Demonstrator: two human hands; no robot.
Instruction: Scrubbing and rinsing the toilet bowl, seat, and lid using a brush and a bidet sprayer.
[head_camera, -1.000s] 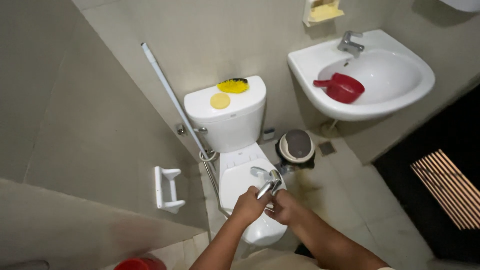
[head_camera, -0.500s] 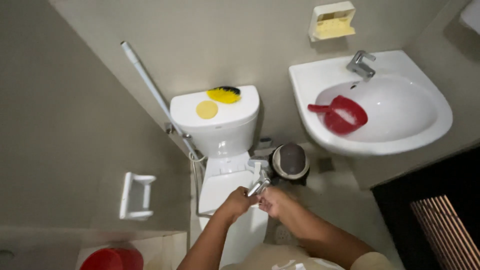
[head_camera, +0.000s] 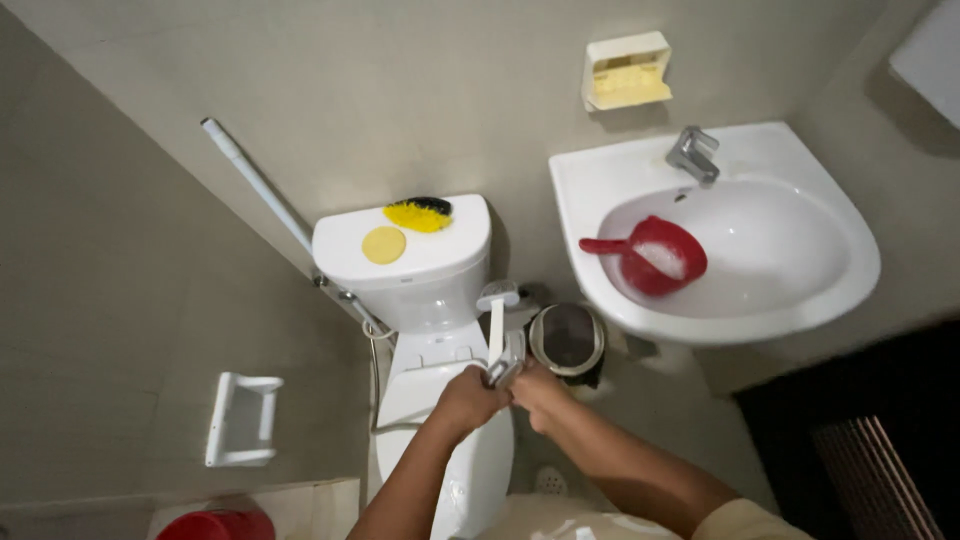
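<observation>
2 hands together over the toilet (head_camera: 440, 420): left hand (head_camera: 468, 398) and right hand (head_camera: 538, 390) both clamped on the white bidet sprayer (head_camera: 497, 335), nozzle upward. Progress: sprayer gripped; no water visible.

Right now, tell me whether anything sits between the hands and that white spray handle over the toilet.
Nothing visible does. The left hand and the right hand are both already closed around the lower end of the white spray handle, above the toilet. The small bin stands beside it, apart.
</observation>
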